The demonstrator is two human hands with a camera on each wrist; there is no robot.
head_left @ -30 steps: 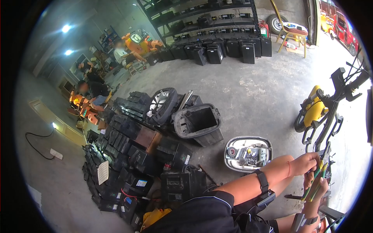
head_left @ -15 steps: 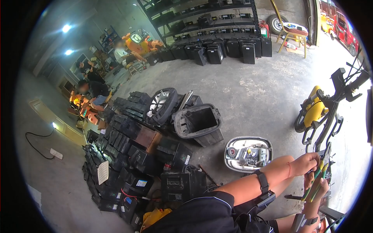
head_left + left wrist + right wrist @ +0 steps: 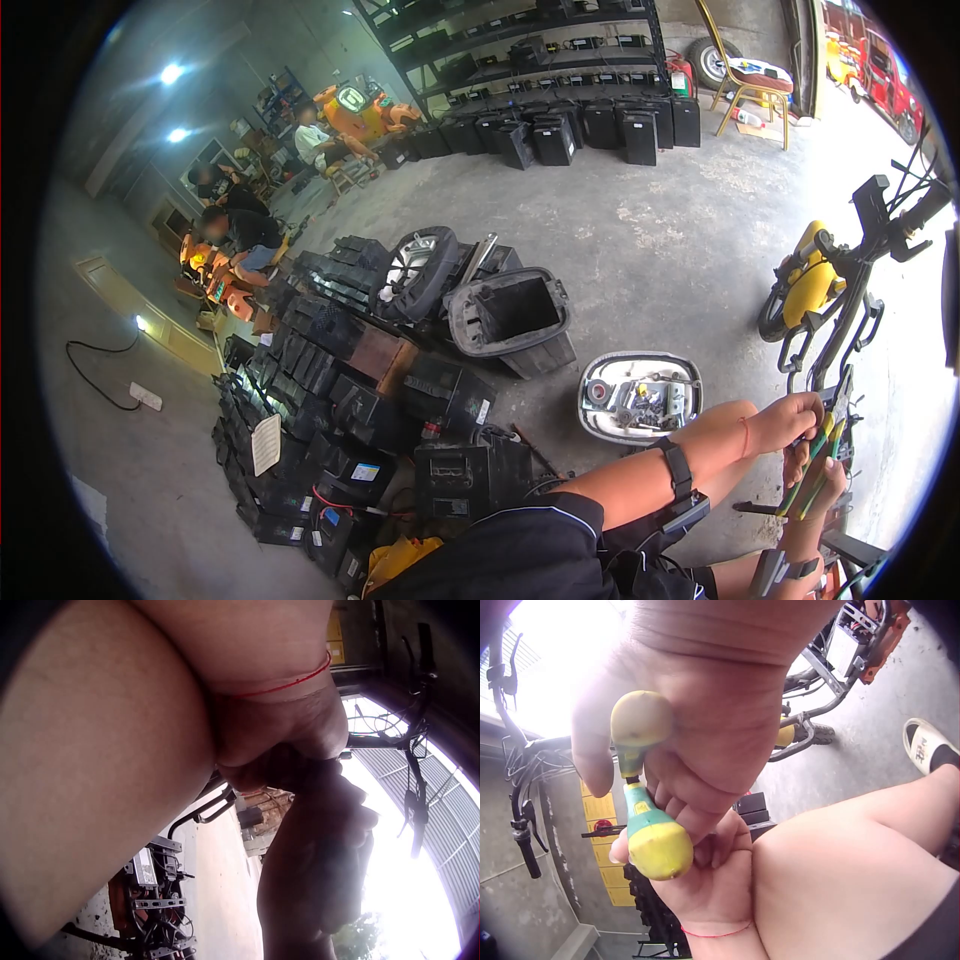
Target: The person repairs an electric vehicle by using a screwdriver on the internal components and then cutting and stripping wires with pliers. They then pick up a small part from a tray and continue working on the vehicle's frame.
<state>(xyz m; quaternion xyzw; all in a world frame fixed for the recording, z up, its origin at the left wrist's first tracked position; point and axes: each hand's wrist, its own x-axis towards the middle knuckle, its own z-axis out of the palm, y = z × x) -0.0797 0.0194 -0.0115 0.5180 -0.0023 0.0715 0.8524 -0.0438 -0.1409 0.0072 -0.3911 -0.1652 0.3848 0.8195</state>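
Observation:
A pair of pliers with green and yellow handles (image 3: pixel 806 468) points away at the right of the head view. My right hand (image 3: pixel 824 490) holds its handles; in the right wrist view the two rounded yellow handle ends (image 3: pixel 660 851) stick out close together. My left hand (image 3: pixel 780 425), with a red string at the wrist, has its fingers curled close to the pliers' metal head. Its fingertips pinch at a small dark part there, mostly hidden. Behind this stands a bare black vehicle frame (image 3: pixel 838 345) with a yellow front fender (image 3: pixel 808 275).
A white-lined tray (image 3: pixel 590 425) of small hardware sits on the floor beside my knee. Left of it are a black bin (image 3: pixel 545 357) and a pile of black battery cases (image 3: pixel 450 385). A shelf rack (image 3: pixel 480 75) and a chair (image 3: pixel 765 80) stand at the back.
Both hands and the pliers keep almost the same place. Far back at the left, a person has shifted slightly.

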